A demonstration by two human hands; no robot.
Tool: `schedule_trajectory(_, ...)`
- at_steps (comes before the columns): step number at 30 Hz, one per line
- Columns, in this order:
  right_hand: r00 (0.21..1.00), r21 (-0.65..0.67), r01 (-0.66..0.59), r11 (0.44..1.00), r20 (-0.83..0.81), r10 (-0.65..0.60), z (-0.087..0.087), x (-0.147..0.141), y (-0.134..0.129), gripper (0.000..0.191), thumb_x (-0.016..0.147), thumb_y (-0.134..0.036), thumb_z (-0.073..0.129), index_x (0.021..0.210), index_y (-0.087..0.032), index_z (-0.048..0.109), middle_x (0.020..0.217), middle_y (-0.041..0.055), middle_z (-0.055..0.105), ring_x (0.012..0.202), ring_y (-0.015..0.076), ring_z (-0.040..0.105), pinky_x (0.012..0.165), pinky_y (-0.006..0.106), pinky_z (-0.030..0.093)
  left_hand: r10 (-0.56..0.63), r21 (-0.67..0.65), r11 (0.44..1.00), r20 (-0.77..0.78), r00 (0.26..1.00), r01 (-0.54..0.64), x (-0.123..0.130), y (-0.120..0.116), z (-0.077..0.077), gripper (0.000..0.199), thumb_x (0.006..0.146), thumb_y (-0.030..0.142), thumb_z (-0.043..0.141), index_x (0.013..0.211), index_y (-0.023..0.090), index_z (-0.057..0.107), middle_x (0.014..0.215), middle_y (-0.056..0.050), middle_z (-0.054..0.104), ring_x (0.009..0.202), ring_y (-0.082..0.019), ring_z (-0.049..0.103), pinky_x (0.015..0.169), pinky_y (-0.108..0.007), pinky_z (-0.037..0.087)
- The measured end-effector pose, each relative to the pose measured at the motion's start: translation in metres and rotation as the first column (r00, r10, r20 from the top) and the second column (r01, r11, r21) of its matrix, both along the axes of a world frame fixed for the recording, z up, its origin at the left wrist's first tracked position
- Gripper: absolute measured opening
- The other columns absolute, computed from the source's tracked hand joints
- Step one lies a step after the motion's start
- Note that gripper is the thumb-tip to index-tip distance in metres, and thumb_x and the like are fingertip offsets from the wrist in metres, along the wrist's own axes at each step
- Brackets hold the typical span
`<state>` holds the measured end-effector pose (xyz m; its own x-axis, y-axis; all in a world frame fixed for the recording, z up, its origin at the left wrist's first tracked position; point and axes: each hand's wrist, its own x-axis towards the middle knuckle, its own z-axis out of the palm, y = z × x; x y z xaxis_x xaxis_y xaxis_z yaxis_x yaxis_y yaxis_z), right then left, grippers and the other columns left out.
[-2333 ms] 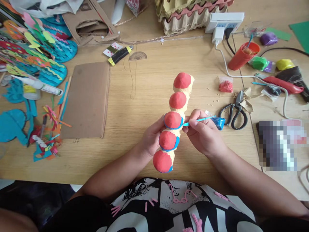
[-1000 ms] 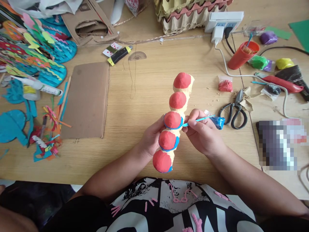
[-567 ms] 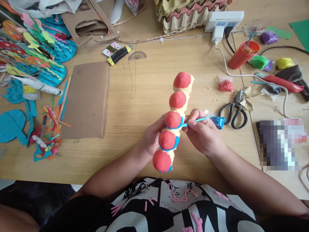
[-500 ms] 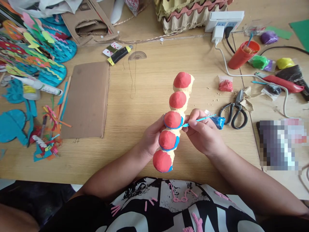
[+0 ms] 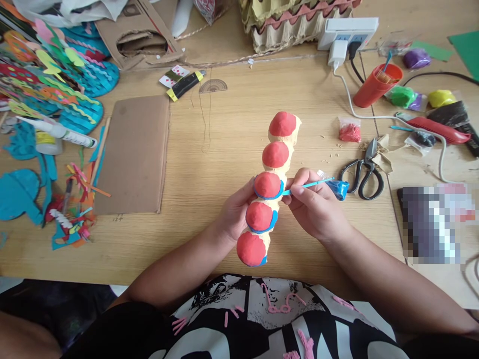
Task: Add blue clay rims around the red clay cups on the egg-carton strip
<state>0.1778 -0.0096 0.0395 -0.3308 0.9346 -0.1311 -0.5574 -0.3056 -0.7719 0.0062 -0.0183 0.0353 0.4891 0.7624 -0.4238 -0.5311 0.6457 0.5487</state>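
My left hand (image 5: 239,209) grips a strip of egg carton (image 5: 287,162) from its left side, near the middle. Its several bumps are capped with red clay (image 5: 276,154), and the cream sides show between them. Blue clay (image 5: 275,219) edges the lower three bumps, mostly along their bottom and right. My right hand (image 5: 314,202) pinches a thin blue modelling tool (image 5: 310,185) between thumb and fingers. The tool's flat tip touches the blue edge at the right of the middle bump. Part of my left fingers is hidden behind the strip.
Scissors (image 5: 364,172) and a packet of blue clay (image 5: 339,189) lie just right of my right hand. Farther back are a red cup (image 5: 376,87) and a power strip (image 5: 350,32) with cables. A cardboard sheet (image 5: 130,154) lies on the left beside paper scraps.
My right thumb and the blue tool have shifted very slightly at the middle bump. The strip and my left hand stay almost in place.
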Motion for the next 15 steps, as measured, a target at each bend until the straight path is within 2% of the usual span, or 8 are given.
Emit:
schedule_trajectory(4,0.999,0.005,-0.016,1.000,-0.028,0.016,-0.0015,0.0013,0.0003,0.018,0.085,-0.030,0.080,0.075,-0.024,0.066,0.069,-0.0026,0.070,0.070,0.0125,0.058,0.071,0.029,0.044,-0.024,0.028,0.999,0.047,0.999,0.023,0.0008,0.0011,0.0031,0.044,0.096,0.056,0.051,0.075,0.018,0.052,0.056,0.004,0.031,0.048,-0.008,0.039,0.053,-0.023,0.046)
schedule_trajectory(11,0.999,0.064,-0.004,0.998,-0.043,0.007,-0.0048,-0.0012,0.0004,0.014,0.085,-0.026,0.080,0.077,-0.023,0.070,0.079,-0.0024,0.071,0.075,0.0118,0.059,0.076,0.030,0.047,-0.043,0.030,0.999,-0.013,0.999,0.043,0.0042,0.0015,0.0092,0.046,0.088,0.065,0.057,0.075,0.021,0.049,0.054,0.003,0.027,0.052,-0.012,0.042,0.047,-0.025,0.040)
schedule_trajectory(15,1.000,0.085,-0.003,0.996,-0.005,0.003,-0.0070,-0.0009,-0.0014,0.014,0.087,-0.027,0.080,0.078,-0.023,0.069,0.077,-0.0026,0.069,0.076,0.0120,0.060,0.076,0.030,0.047,-0.010,0.013,1.000,-0.010,1.000,0.010,0.0038,-0.0001,0.0092,0.049,0.096,0.064,0.047,0.077,0.019,0.052,0.053,0.004,0.029,0.047,-0.009,0.033,0.049,-0.025,0.039)
